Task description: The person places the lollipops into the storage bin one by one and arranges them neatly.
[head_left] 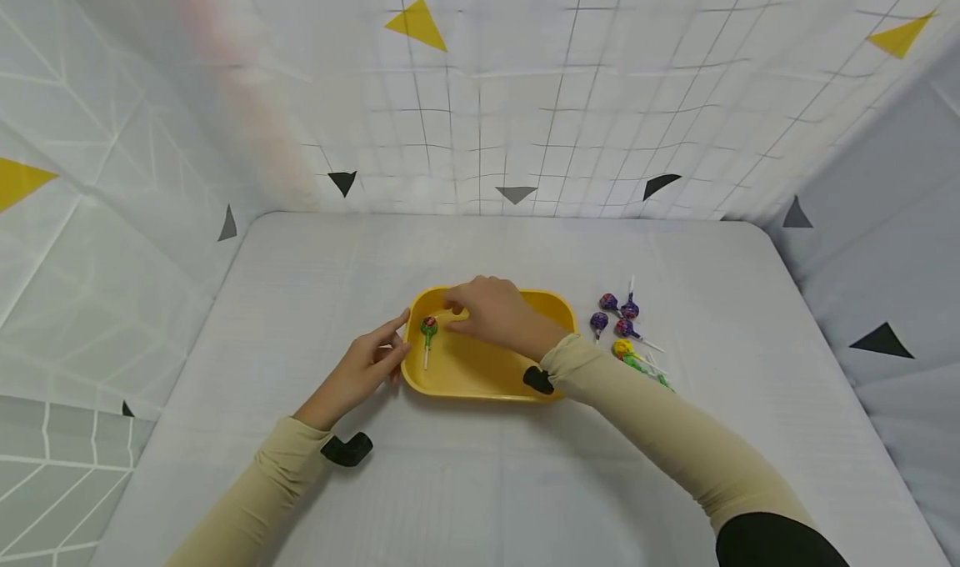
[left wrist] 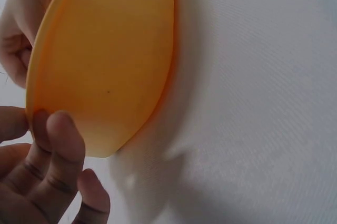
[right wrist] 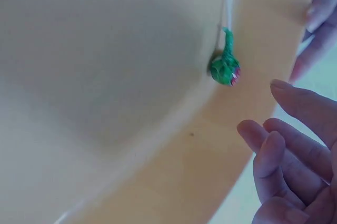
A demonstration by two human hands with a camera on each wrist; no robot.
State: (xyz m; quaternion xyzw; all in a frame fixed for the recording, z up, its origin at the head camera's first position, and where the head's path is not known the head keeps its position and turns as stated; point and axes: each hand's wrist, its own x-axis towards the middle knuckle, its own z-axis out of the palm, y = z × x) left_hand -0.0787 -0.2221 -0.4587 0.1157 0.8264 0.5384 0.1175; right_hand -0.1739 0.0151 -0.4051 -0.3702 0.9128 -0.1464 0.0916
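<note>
A yellow tray (head_left: pixel 480 381) stands on the white table. Inside it, near the left end, lies a lollipop (head_left: pixel 428 327) with a green wrapper and red label, its white stick pointing toward me. My left hand (head_left: pixel 372 357) holds the tray's left end, fingertips at the rim and against the outer wall. Over the tray's far side, just right of the lollipop, my right hand (head_left: pixel 495 313) is bent with nothing in its fingers. Its thumb and fingertips are apart in the right wrist view, close beside the green lollipop (right wrist: pixel 225 68).
Right of the tray lie several lollipops: purple ones (head_left: pixel 626 328), a yellow one (head_left: pixel 622 348) and green wrappers (head_left: pixel 647 370) near the front. White cloth walls with grid lines and triangles enclose the table (head_left: pixel 337 258) at the back and sides.
</note>
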